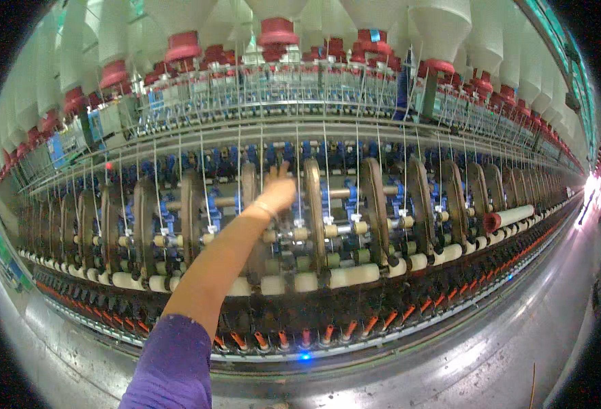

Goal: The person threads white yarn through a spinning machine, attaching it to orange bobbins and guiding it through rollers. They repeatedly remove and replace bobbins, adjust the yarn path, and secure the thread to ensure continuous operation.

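My left arm, in a purple sleeve, reaches from the lower edge into the middle of a long spinning frame. My left hand (pixel 278 193), with a band (pixel 266 208) at the wrist, is slightly blurred. Its fingers point up and look apart, with nothing visible held in them. The hand is between two curved brown arms (pixel 314 211), in front of blue fittings (pixel 327 204) and close to thin white strands (pixel 298 170) running down. Whether the fingertips touch a strand cannot be made out. Below the hand run cream rollers (pixel 355 275). My right hand is out of the picture.
Large white bobbins (pixel 440 27) with red bases hang overhead in rows. A white tube with a red end (pixel 512 218) lies on the frame at the right. Orange spindles (pixel 327 334) line the lower front, above a rail with a blue light (pixel 306 356). Grey floor (pixel 450 368) lies in front.
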Available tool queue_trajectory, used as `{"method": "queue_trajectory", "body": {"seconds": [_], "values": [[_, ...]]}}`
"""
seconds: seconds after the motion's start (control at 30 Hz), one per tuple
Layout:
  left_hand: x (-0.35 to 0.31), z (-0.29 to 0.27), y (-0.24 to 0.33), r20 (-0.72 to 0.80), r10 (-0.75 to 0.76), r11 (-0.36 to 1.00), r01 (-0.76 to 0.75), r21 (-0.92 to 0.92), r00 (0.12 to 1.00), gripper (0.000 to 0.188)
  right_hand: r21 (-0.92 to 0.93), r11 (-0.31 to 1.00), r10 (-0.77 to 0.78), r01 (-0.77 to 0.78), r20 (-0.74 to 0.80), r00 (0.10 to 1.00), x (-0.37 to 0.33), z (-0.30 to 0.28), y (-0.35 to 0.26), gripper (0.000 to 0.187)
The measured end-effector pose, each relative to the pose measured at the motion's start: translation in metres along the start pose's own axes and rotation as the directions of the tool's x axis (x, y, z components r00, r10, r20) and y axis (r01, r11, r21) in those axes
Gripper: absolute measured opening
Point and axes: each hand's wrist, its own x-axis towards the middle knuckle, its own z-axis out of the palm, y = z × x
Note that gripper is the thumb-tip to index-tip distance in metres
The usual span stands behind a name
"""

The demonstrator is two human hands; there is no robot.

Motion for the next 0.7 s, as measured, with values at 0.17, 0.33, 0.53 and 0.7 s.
{"method": "queue_trajectory", "body": {"seconds": [0.17,0.33,0.53,0.7], "values": [[-0.072,-0.025,0.01,0.104,0.138,0.961,-0.108,-0.256,0.985,0.015,0.03,0.97,-0.237,0.24,-0.07,0.969,0.061,-0.01,-0.097,0.043],[-0.099,0.022,0.023,0.764,-0.024,0.618,0.61,-0.496,0.645,0.021,0.021,0.948,-0.317,0.318,-0.03,0.948,0.089,-0.019,-0.134,0.043],[-0.115,0.118,0.022,0.257,-0.226,0.805,0.329,-0.494,0.94,0.017,0.03,0.944,-0.329,0.328,0.056,0.942,0.095,-0.029,-0.134,0.042],[-0.103,0.159,-0.001,0.327,-0.053,0.993,0.014,0.12,0.943,0.022,0.04,0.948,-0.319,0.316,0.097,0.943,0.081,-0.028,-0.126,0.041]]}}
